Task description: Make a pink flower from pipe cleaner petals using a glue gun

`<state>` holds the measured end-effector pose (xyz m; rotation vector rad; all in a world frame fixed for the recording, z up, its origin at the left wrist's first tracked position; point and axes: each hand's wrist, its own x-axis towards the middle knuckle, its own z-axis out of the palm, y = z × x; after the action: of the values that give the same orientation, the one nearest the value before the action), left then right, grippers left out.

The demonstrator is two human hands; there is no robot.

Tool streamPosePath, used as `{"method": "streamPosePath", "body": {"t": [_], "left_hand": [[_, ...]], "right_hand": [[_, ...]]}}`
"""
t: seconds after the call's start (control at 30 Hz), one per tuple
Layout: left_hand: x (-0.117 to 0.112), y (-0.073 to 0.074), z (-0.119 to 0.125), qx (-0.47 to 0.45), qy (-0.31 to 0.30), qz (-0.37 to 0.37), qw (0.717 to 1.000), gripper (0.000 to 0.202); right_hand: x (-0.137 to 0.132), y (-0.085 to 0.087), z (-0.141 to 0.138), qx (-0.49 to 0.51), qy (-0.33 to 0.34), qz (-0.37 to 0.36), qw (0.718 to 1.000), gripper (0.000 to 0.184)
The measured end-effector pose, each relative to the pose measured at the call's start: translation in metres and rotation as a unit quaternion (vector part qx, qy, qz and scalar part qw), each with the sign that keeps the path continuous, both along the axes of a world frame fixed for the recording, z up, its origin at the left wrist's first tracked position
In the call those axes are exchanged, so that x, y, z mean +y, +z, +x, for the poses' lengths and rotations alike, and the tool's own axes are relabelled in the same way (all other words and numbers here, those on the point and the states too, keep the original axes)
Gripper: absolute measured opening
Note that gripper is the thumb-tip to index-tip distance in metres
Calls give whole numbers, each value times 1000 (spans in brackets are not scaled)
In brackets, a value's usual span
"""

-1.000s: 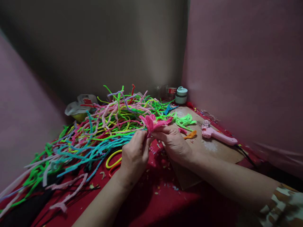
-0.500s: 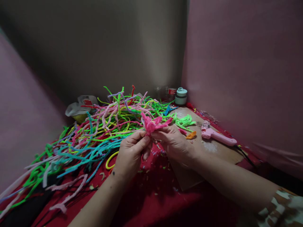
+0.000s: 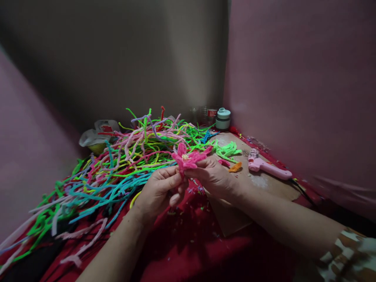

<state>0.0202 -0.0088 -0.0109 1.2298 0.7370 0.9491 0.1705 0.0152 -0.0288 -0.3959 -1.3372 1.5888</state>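
Observation:
A pink pipe-cleaner flower [image 3: 188, 157] with pale yellow stamens at its centre is held up in the middle of the view. My left hand [image 3: 164, 187] pinches it from below, at its base, with thumb and forefinger. From the right, my right hand [image 3: 216, 176] has its fingers closed on a petal. Behind the flower spreads a big heap of pipe cleaners [image 3: 132, 156] in green, pink, yellow and blue. To the right lie a bunch of light green pipe cleaners [image 3: 227, 149] and an orange fuzzy piece [image 3: 235, 167].
A pink glue gun [image 3: 268, 166] rests on a cardboard sheet [image 3: 282, 189] at right. At the back stand a mint-lidded jar [image 3: 223, 118] and a bottle with a red label [image 3: 211, 113]. A plastic bag [image 3: 91, 137] sits back left. Scraps litter the red cloth [image 3: 188, 246].
The flower has turned and tilted so that its yellow centre faces me more. My left hand has shifted slightly left and down; both hands keep hold of the flower.

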Motion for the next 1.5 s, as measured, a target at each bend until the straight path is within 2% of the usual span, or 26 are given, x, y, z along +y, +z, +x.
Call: {"method": "streamPosePath", "body": {"t": [0.1, 0.2, 0.27, 0.33, 0.43, 0.5, 0.57, 0.73, 0.83, 0.93, 1.0, 1.03, 1.07, 1.1, 1.17, 1.23, 1.27, 1.3, 1.37, 1.5], "left_hand": [[1, -2, 5, 80, 107, 84, 987, 16], [0, -11, 10, 170, 218, 203, 939, 18], [-2, -18, 12, 218, 256, 275, 901, 14], [-4, -21, 13, 224, 271, 293, 889, 11], [-7, -15, 14, 163, 242, 218, 931, 11], [-8, -7, 15, 103, 196, 149, 964, 15], [-9, -1, 15, 39, 146, 89, 985, 16], [-7, 0, 9, -69, 41, -30, 996, 13], [-5, -2, 3, -97, -23, -83, 992, 13], [-4, 0, 3, -70, -46, -91, 992, 17], [-5, 2, 6, 5, -4, -28, 1000, 22], [-5, 2, 8, 57, 39, 25, 997, 23], [-6, 0, 9, 120, 90, 87, 985, 24], [-6, -2, 11, 182, 150, 149, 960, 22], [-6, -9, 13, 286, 249, 259, 889, 19], [-6, -14, 12, 335, 281, 325, 839, 14], [-6, -16, 12, 339, 278, 338, 833, 12], [-6, -16, 11, 331, 270, 335, 840, 11], [-6, -12, 9, 288, 252, 290, 877, 15], [-5, 2, 8, 187, 189, 136, 954, 25]], "right_hand": [[2, -5, -1, -6, -76, 22, 997, 18], [4, -9, -3, -14, -138, 36, 990, 17], [3, -10, -4, -31, -170, 53, 984, 15], [1, -10, -4, -44, -191, 71, 978, 14], [-1, -7, -4, -16, -169, 70, 983, 13], [-1, -6, -3, -1, -134, 57, 989, 11], [1, -5, -3, 9, -98, 46, 994, 10], [5, -3, -2, 66, -36, -3, 997, 7], [5, -2, 0, 69, -6, 6, 998, 6], [6, -3, 1, 62, -8, 17, 998, 7], [7, -5, 1, 60, -26, 0, 998, 6], [8, -7, 0, 59, -37, -12, 998, 5], [8, -8, -1, 59, -49, -24, 997, 5], [9, -10, -1, 60, -62, -31, 996, 6], [9, -13, -3, 60, -88, -29, 994, 9], [7, -14, -3, 49, -103, -7, 993, 8], [6, -14, -3, 36, -103, 8, 994, 7], [5, -14, -3, 23, -99, 23, 995, 5], [4, -13, -1, 0, -80, 42, 996, 8], [3, -12, -1, 7, -37, 29, 999, 17]]}}
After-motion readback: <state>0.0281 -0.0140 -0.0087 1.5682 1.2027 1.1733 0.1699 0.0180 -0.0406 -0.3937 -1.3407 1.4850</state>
